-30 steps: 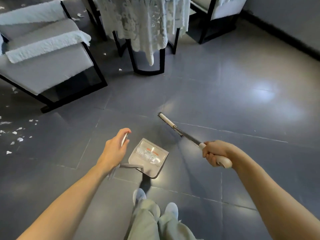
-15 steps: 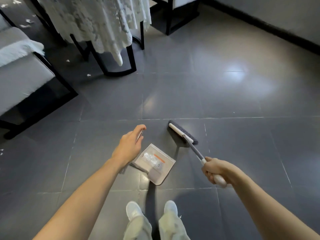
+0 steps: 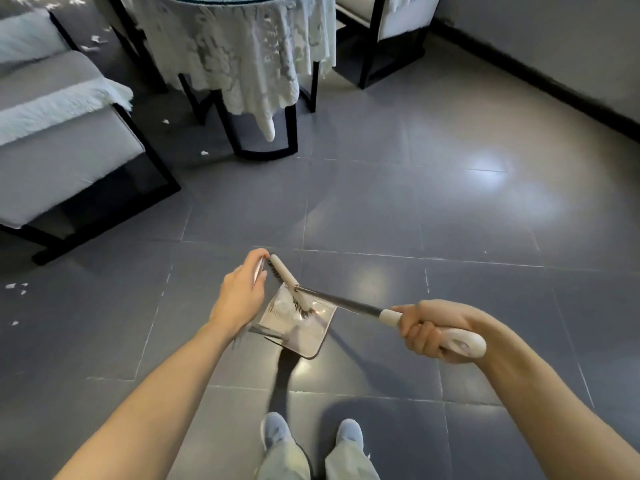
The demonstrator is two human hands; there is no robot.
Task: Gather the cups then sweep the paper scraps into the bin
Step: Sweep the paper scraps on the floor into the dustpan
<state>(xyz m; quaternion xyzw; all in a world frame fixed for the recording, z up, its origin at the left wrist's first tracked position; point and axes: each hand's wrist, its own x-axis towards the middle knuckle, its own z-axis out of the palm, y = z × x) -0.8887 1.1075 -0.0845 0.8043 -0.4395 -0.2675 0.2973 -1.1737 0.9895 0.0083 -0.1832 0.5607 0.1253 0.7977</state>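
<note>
My left hand (image 3: 240, 292) grips the upright handle of a grey dustpan (image 3: 304, 332) that hangs above the floor in front of my feet. My right hand (image 3: 433, 327) grips the white handle of a long broom (image 3: 349, 303). The broom's brush head (image 3: 287, 285) lies across the top of the dustpan, its bristles against the pan and close to my left fingers. White paper scraps (image 3: 204, 153) lie near the table legs, more scraps (image 3: 15, 287) at the far left, and others (image 3: 93, 39) behind the armchair. No cups or bin are in view.
A round table with a lace cloth (image 3: 242, 53) stands ahead on black legs. A grey armchair (image 3: 62, 157) with a white throw sits at the left, another chair (image 3: 391, 36) at the back right. A dark skirting board (image 3: 554, 84) runs along the right wall.
The broom head has swung left and up off the floor onto the dustpan. The view has shifted back toward the table and armchair. Both hands keep their holds.
</note>
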